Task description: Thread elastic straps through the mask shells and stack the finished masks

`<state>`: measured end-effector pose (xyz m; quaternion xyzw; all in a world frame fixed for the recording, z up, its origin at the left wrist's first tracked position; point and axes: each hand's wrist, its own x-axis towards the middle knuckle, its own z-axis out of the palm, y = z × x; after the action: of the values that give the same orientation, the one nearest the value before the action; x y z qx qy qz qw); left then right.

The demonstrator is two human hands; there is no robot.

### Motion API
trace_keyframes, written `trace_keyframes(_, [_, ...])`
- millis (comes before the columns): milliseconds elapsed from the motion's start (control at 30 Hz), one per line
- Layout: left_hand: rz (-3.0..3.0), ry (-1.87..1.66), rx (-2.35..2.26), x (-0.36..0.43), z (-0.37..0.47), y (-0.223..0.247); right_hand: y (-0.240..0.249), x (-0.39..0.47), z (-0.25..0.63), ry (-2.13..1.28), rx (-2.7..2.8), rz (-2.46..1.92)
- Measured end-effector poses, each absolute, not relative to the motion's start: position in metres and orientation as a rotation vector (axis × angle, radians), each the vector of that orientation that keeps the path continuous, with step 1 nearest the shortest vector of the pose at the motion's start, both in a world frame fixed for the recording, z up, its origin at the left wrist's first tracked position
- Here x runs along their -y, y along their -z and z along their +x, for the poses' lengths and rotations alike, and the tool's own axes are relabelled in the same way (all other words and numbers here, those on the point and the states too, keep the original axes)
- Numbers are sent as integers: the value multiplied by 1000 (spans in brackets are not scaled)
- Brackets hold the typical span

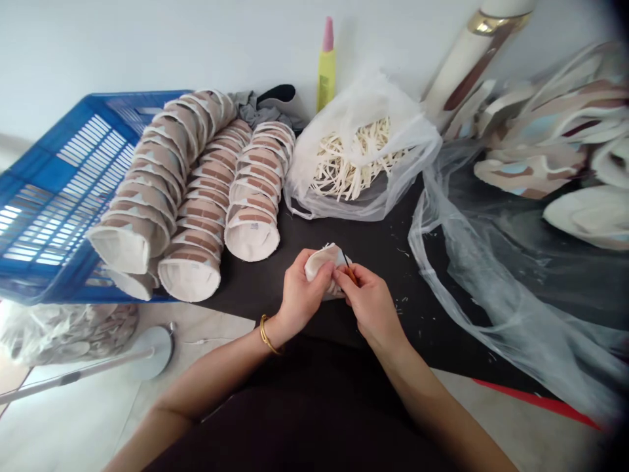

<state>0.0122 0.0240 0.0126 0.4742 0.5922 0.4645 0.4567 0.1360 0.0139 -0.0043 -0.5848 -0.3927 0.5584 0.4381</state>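
Note:
My left hand (305, 286) is closed on a small white sewn fabric piece (324, 259), with the thumb pressed on its near side. Against the right edge of that piece, my right hand (366, 296) pinches a slim tool (350, 271) with an orange-brown handle and a thin dark tip. The fingers cover much of the tool, so its exact kind does not show. Both hands are close together above the black work surface (295, 233). Left of them, nested stacks of beige, brown and white fabric pieces (253, 196) lie in rows.
A blue plastic crate (73, 147) is at the left. Behind my hands are a plastic bag (417, 141) of pale strips (354, 157) and a yellow bottle (325, 78) with a pink cap. More fabric pieces (531, 174) and clear plastic sheeting (472, 262) lie at the right.

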Motion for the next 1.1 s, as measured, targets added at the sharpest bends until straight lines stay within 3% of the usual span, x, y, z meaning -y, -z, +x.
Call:
trace_keyframes(533, [798, -1281, -1259, -33, 9, 0, -9, -16, 144, -1326, 1133, -1456])
trace_keyframes(833, [648, -1383, -1176, -35, 9, -2, -1, -2, 145, -1000, 1434, -1457])
trace_keyframes(1100, [667, -1367, -1196, -28, 6, -3, -4, -8, 149, -1329, 1324, -1471])
